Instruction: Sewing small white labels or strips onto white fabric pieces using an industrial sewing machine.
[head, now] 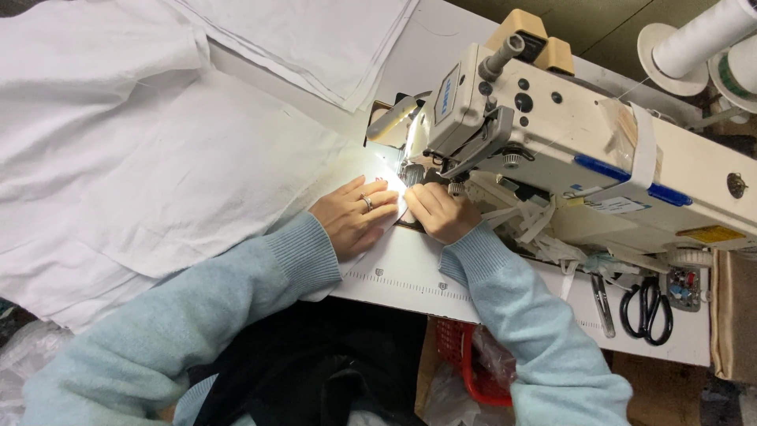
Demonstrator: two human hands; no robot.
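White cotton fabric (181, 158) is spread across the frame's left, pressed flat near centre under the open left hand (355, 214); the curled right hand (438, 211) pinches its edge beside the cream sewing machine (568, 134). Probably best fed slowly, fingertips kept clear.

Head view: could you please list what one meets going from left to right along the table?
White cloth → left hand → right hand → sewing machine → black scissors → thread spools.
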